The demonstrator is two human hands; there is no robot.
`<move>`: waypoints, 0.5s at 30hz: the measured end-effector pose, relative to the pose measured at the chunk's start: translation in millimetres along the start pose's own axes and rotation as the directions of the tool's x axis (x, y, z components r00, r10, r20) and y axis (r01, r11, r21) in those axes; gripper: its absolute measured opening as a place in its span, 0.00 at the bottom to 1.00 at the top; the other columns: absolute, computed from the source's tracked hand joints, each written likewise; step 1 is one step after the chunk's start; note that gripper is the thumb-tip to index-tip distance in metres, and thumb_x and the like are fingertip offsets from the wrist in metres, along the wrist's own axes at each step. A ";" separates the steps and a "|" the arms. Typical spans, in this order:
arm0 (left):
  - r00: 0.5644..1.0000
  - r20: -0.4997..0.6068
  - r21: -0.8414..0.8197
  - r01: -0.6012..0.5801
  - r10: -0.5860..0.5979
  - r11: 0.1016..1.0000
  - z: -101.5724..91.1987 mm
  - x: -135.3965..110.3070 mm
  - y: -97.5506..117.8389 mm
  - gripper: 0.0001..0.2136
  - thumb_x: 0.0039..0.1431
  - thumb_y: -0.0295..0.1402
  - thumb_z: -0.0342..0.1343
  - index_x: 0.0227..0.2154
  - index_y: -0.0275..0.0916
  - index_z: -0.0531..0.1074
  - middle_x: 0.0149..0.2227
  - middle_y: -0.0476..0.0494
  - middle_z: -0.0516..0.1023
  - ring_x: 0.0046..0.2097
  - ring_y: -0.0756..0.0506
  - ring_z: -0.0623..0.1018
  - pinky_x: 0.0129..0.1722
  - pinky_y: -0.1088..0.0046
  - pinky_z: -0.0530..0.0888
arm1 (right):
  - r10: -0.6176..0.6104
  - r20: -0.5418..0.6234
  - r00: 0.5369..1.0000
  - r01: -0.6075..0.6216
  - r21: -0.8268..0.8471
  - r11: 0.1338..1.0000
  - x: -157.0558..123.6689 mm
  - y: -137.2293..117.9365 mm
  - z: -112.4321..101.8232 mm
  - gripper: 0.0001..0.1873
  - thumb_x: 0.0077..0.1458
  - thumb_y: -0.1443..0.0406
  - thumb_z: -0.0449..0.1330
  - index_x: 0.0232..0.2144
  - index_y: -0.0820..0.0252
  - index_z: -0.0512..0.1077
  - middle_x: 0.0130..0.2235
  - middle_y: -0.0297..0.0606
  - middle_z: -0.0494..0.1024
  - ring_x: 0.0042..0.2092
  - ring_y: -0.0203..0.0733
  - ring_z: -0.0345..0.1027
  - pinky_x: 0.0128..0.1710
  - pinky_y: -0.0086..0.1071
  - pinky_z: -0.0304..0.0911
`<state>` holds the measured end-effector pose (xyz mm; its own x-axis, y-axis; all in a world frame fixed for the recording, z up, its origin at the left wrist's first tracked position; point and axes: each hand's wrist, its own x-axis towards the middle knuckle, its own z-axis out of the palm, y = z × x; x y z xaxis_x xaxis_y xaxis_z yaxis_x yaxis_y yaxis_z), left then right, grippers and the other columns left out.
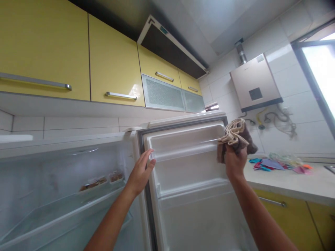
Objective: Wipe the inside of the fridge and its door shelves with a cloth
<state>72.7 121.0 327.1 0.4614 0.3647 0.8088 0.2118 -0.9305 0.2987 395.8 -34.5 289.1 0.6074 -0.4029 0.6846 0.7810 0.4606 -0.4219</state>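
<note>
A white fridge stands open in front of me, its door [193, 216] swung out to the right. My left hand [141, 172] reaches to the hinge side of the door, fingers stretched out and thumb apart, at the left end of the upper door shelf [183, 150]. Whether the fingertips press on the plastic is hard to tell. Bunched in my right hand [235, 160] is a brown and beige cloth [235, 134], raised at the door's outer top edge. The fingers are closed round its lower part and partly hidden.
Food packs [94, 183] sit on a fridge shelf [65, 209] at left. Yellow wall cabinets [115, 62] and a range hood [172, 45] hang above. To the right, a water heater [255, 83] is on the wall, and coloured cloths [273, 164] lie on the counter [288, 183].
</note>
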 end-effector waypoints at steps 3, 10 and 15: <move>1.000 -0.002 -0.004 -0.008 0.008 1.000 1.9 -0.6 -1.5 0.33 0.65 0.58 0.41 0.63 0.39 0.64 0.67 0.34 0.67 0.69 0.38 0.64 0.71 0.50 0.58 | -0.216 0.115 0.969 0.234 -0.175 0.956 18.9 -15.2 9.4 0.23 0.55 0.57 0.60 0.51 0.59 0.75 0.56 0.48 0.76 0.60 0.54 0.66 0.65 0.53 0.56; 1.000 -0.030 0.003 -0.009 0.009 1.000 7.1 -2.1 -5.0 0.31 0.66 0.56 0.42 0.63 0.41 0.63 0.68 0.35 0.66 0.70 0.39 0.63 0.72 0.49 0.57 | -0.416 0.613 0.672 0.568 -0.067 0.820 17.7 -67.9 75.9 0.27 0.56 0.64 0.60 0.58 0.58 0.71 0.60 0.45 0.74 0.61 0.51 0.65 0.64 0.45 0.60; 0.999 -0.031 0.019 -0.015 0.016 1.000 6.8 -2.0 -6.1 0.31 0.65 0.55 0.44 0.63 0.40 0.63 0.68 0.34 0.66 0.70 0.39 0.64 0.71 0.49 0.57 | -0.322 0.910 0.260 0.646 0.083 0.758 1.1 -96.3 124.4 0.29 0.54 0.67 0.60 0.60 0.53 0.70 0.58 0.41 0.77 0.60 0.51 0.65 0.56 0.40 0.65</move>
<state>76.3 126.3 320.2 0.4380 0.3490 0.8285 0.2216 -0.9350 0.2767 303.2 19.1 404.5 -0.2252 0.4670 0.8551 0.9729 0.1544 0.1719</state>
